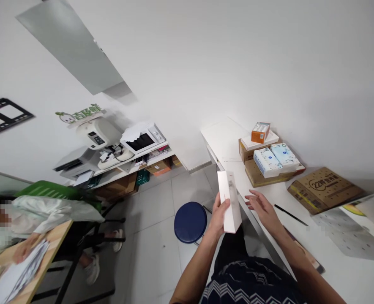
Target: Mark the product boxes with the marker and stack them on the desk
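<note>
My left hand (219,214) grips a long white box (231,204) by its left side, thumb across the front. The box is tilted upright beside the edge of the white table (256,202), with small print near its top. To its right, my right hand (263,211) hovers over the table edge with fingers apart and nothing in them. A black pen-like stick (290,215) lies on the table just right of that hand. Under my right forearm a flat dark-edged item (305,253) is partly hidden.
Tissue packs (276,159), an orange box (260,132) and brown cartons (328,189) sit along the wall. A blue stool (190,222) stands on the floor ahead. At left, a person (31,228) sits at a wooden table (55,249); a microwave (144,139) rests on a shelf.
</note>
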Available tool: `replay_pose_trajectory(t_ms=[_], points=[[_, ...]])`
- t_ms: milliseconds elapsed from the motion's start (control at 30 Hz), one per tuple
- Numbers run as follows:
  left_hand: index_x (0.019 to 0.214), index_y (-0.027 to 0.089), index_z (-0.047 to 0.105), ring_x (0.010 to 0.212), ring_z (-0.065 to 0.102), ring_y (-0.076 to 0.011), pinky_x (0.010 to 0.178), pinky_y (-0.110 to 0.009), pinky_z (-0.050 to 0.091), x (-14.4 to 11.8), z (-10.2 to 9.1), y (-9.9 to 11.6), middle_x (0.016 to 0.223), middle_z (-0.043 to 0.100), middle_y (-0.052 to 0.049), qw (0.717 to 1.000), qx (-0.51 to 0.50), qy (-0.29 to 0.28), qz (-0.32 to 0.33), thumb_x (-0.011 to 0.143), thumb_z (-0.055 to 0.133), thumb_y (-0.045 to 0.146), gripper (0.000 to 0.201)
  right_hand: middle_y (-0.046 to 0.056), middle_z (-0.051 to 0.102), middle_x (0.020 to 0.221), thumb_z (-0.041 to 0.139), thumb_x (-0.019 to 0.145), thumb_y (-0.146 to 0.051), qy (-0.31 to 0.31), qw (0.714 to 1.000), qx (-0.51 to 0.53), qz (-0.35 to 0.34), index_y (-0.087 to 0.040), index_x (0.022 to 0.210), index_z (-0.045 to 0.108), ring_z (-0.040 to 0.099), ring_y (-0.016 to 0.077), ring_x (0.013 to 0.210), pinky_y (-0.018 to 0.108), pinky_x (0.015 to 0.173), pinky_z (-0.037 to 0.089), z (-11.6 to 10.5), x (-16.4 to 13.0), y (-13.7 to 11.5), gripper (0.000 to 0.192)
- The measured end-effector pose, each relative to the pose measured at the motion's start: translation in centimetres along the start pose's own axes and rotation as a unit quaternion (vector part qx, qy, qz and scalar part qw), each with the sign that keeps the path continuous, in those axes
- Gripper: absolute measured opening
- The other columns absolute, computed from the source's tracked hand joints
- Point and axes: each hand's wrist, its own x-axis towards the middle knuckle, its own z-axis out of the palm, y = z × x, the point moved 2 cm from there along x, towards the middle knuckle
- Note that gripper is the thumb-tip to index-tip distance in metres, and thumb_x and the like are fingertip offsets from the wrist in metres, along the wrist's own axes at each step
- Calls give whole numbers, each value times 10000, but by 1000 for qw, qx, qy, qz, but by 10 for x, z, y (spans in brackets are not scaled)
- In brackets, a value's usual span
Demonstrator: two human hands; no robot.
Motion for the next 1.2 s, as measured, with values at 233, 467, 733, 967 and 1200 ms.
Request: replay_pose_trajectory(t_ms=[233,467,733,967,1200], points=[[1430,222,503,1414,403,-383,1161,-510,305,-11,-3,3,1503,467,-171,899,378,97,199,646,831,322,857,92,734,1162,786,741,-491,-77,996,29,27,-253,1220,607,710,270,995,435,888,563,44,-15,-18,564],[1471,231,442,1517,221,-404,1233,-557,103,-15,-29,18,1601,336,-187,860,449,65,233,574,900,362,1015,64,761,1064,814,636,-334,55,992,96,63,-229,1046,609,707,275,991,412,840,572,55,-4,-14,470],[1172,161,643,1055,701,-358,863,-473,580,-13,-43,1,1152,734,-167,991,-75,36,-108,625,895,445,666,78,764,1080,797,687,-468,74,979,162,102,-242,1082,623,719,283,934,391,727,588,60,-13,-14,487],[1213,178,618,849,760,-277,729,-415,641,2,-38,9,1054,779,-126,985,-120,113,-55,678,860,234,590,148,681,1269,427,903,-548,8,953,-285,102,-198,1212,641,693,303,1065,447,918,555,-36,14,55,514],[1271,206,580,935,762,-301,719,-382,657,9,-22,15,1109,770,-123,978,-134,156,30,663,882,248,681,276,659,1133,470,709,-198,52,834,-536,120,-126,995,671,619,462,1131,649,929,470,-148,24,101,357]])
